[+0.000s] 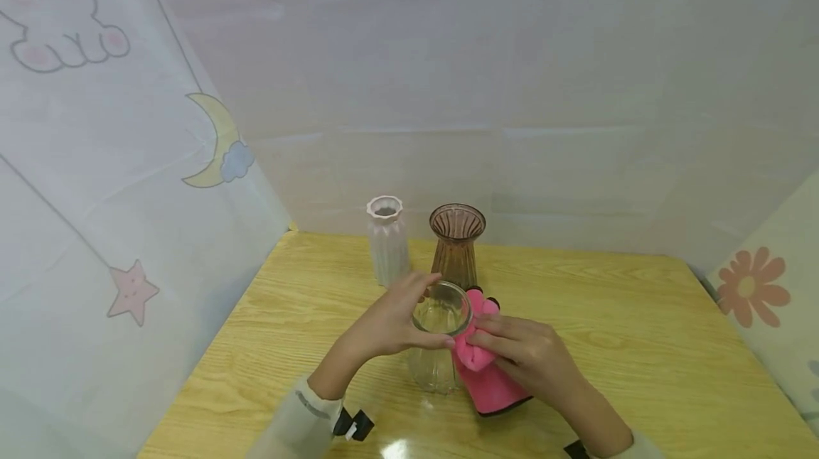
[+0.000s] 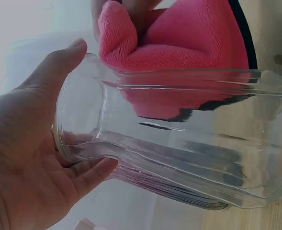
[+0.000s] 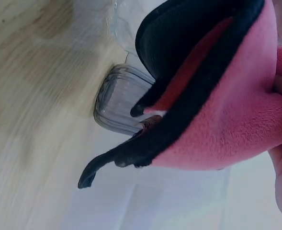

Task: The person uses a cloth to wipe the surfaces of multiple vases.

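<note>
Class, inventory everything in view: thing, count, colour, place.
Clear vase: 1, colourless, front centre
Cloth: 1, pink, beside clear vase
Ribbed vase: 1, brown, back centre
Pleated vase: 1, white, back left
Table: 1, yellow, underneath
Backdrop: count unclear, pale, behind table
Rabbit, moon, cloud, star prints: 1 each, white, yellow, blue, pink, left
Flower print: 1, orange, right
Attachments: 2, black, wrists
Sleeves: 2, pale, forearms
Left hand: 1, gripping clear vase
Right hand: 1, holding cloth

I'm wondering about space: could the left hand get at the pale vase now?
Probably yes, after letting go: the left hand holds the clear glass vase, but nothing seems to block its way to the pale vase.
</note>
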